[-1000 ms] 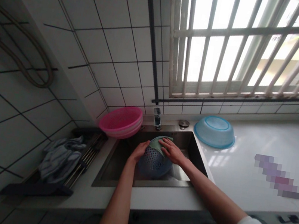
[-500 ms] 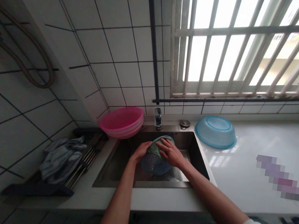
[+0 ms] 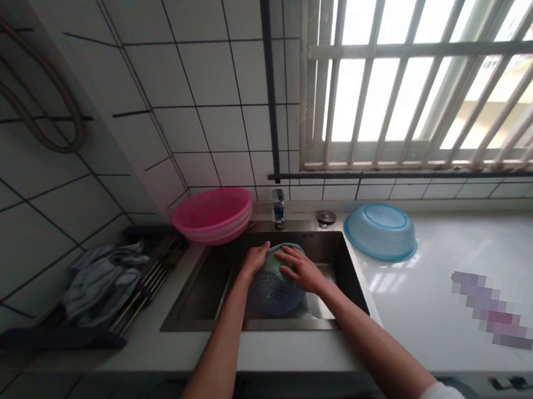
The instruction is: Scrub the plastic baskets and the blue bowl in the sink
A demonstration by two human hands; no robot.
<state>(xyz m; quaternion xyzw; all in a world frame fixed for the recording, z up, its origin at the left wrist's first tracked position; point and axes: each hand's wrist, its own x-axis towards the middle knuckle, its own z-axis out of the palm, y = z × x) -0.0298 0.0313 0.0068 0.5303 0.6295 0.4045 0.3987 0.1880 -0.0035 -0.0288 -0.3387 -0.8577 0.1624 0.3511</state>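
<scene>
In the sink (image 3: 193, 326), a bluish perforated colander (image 3: 276, 295) is tilted, its holes showing on the side facing me. A green cloth (image 3: 274, 263) lies against its upper part. My left hand (image 3: 253, 261) grips the colander's left side, with the thumb up near the rim. My right hand (image 3: 303, 269) presses the cloth onto the colander from the right, its fingers spread over it. The hands partly cover both cloth and colander.
A pink basin (image 3: 213, 215) rests at the sink's back left corner, beside the faucet (image 3: 278, 208). An upturned blue basin (image 3: 381, 231) sits on the counter to the right. Crumpled grey cloth (image 3: 104, 282) lies on a metal rack at left.
The whole view has shifted slightly. Both hands stay on the colander and the cloth, and the colander's tilt has changed a little.
</scene>
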